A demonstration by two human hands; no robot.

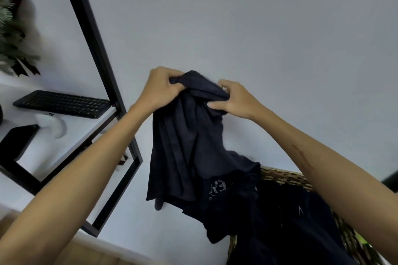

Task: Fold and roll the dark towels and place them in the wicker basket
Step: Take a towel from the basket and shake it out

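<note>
I've got one dark towel (187, 146) up in the air in front of the wall, bunched at its top edge. My left hand (160, 88) pinches the left end of that edge, my right hand (231, 100) grips the right end, fingers curled into the cloth. Rest of it hangs loose, unfolded, lower hem just above the wicker basket (286, 175) at lower right. Basket holds a heap of dark cloth (269, 221), crumpled, not rolled as far as I can see. So prob early: no fold or roll visible yet, everything left to do.
</note>
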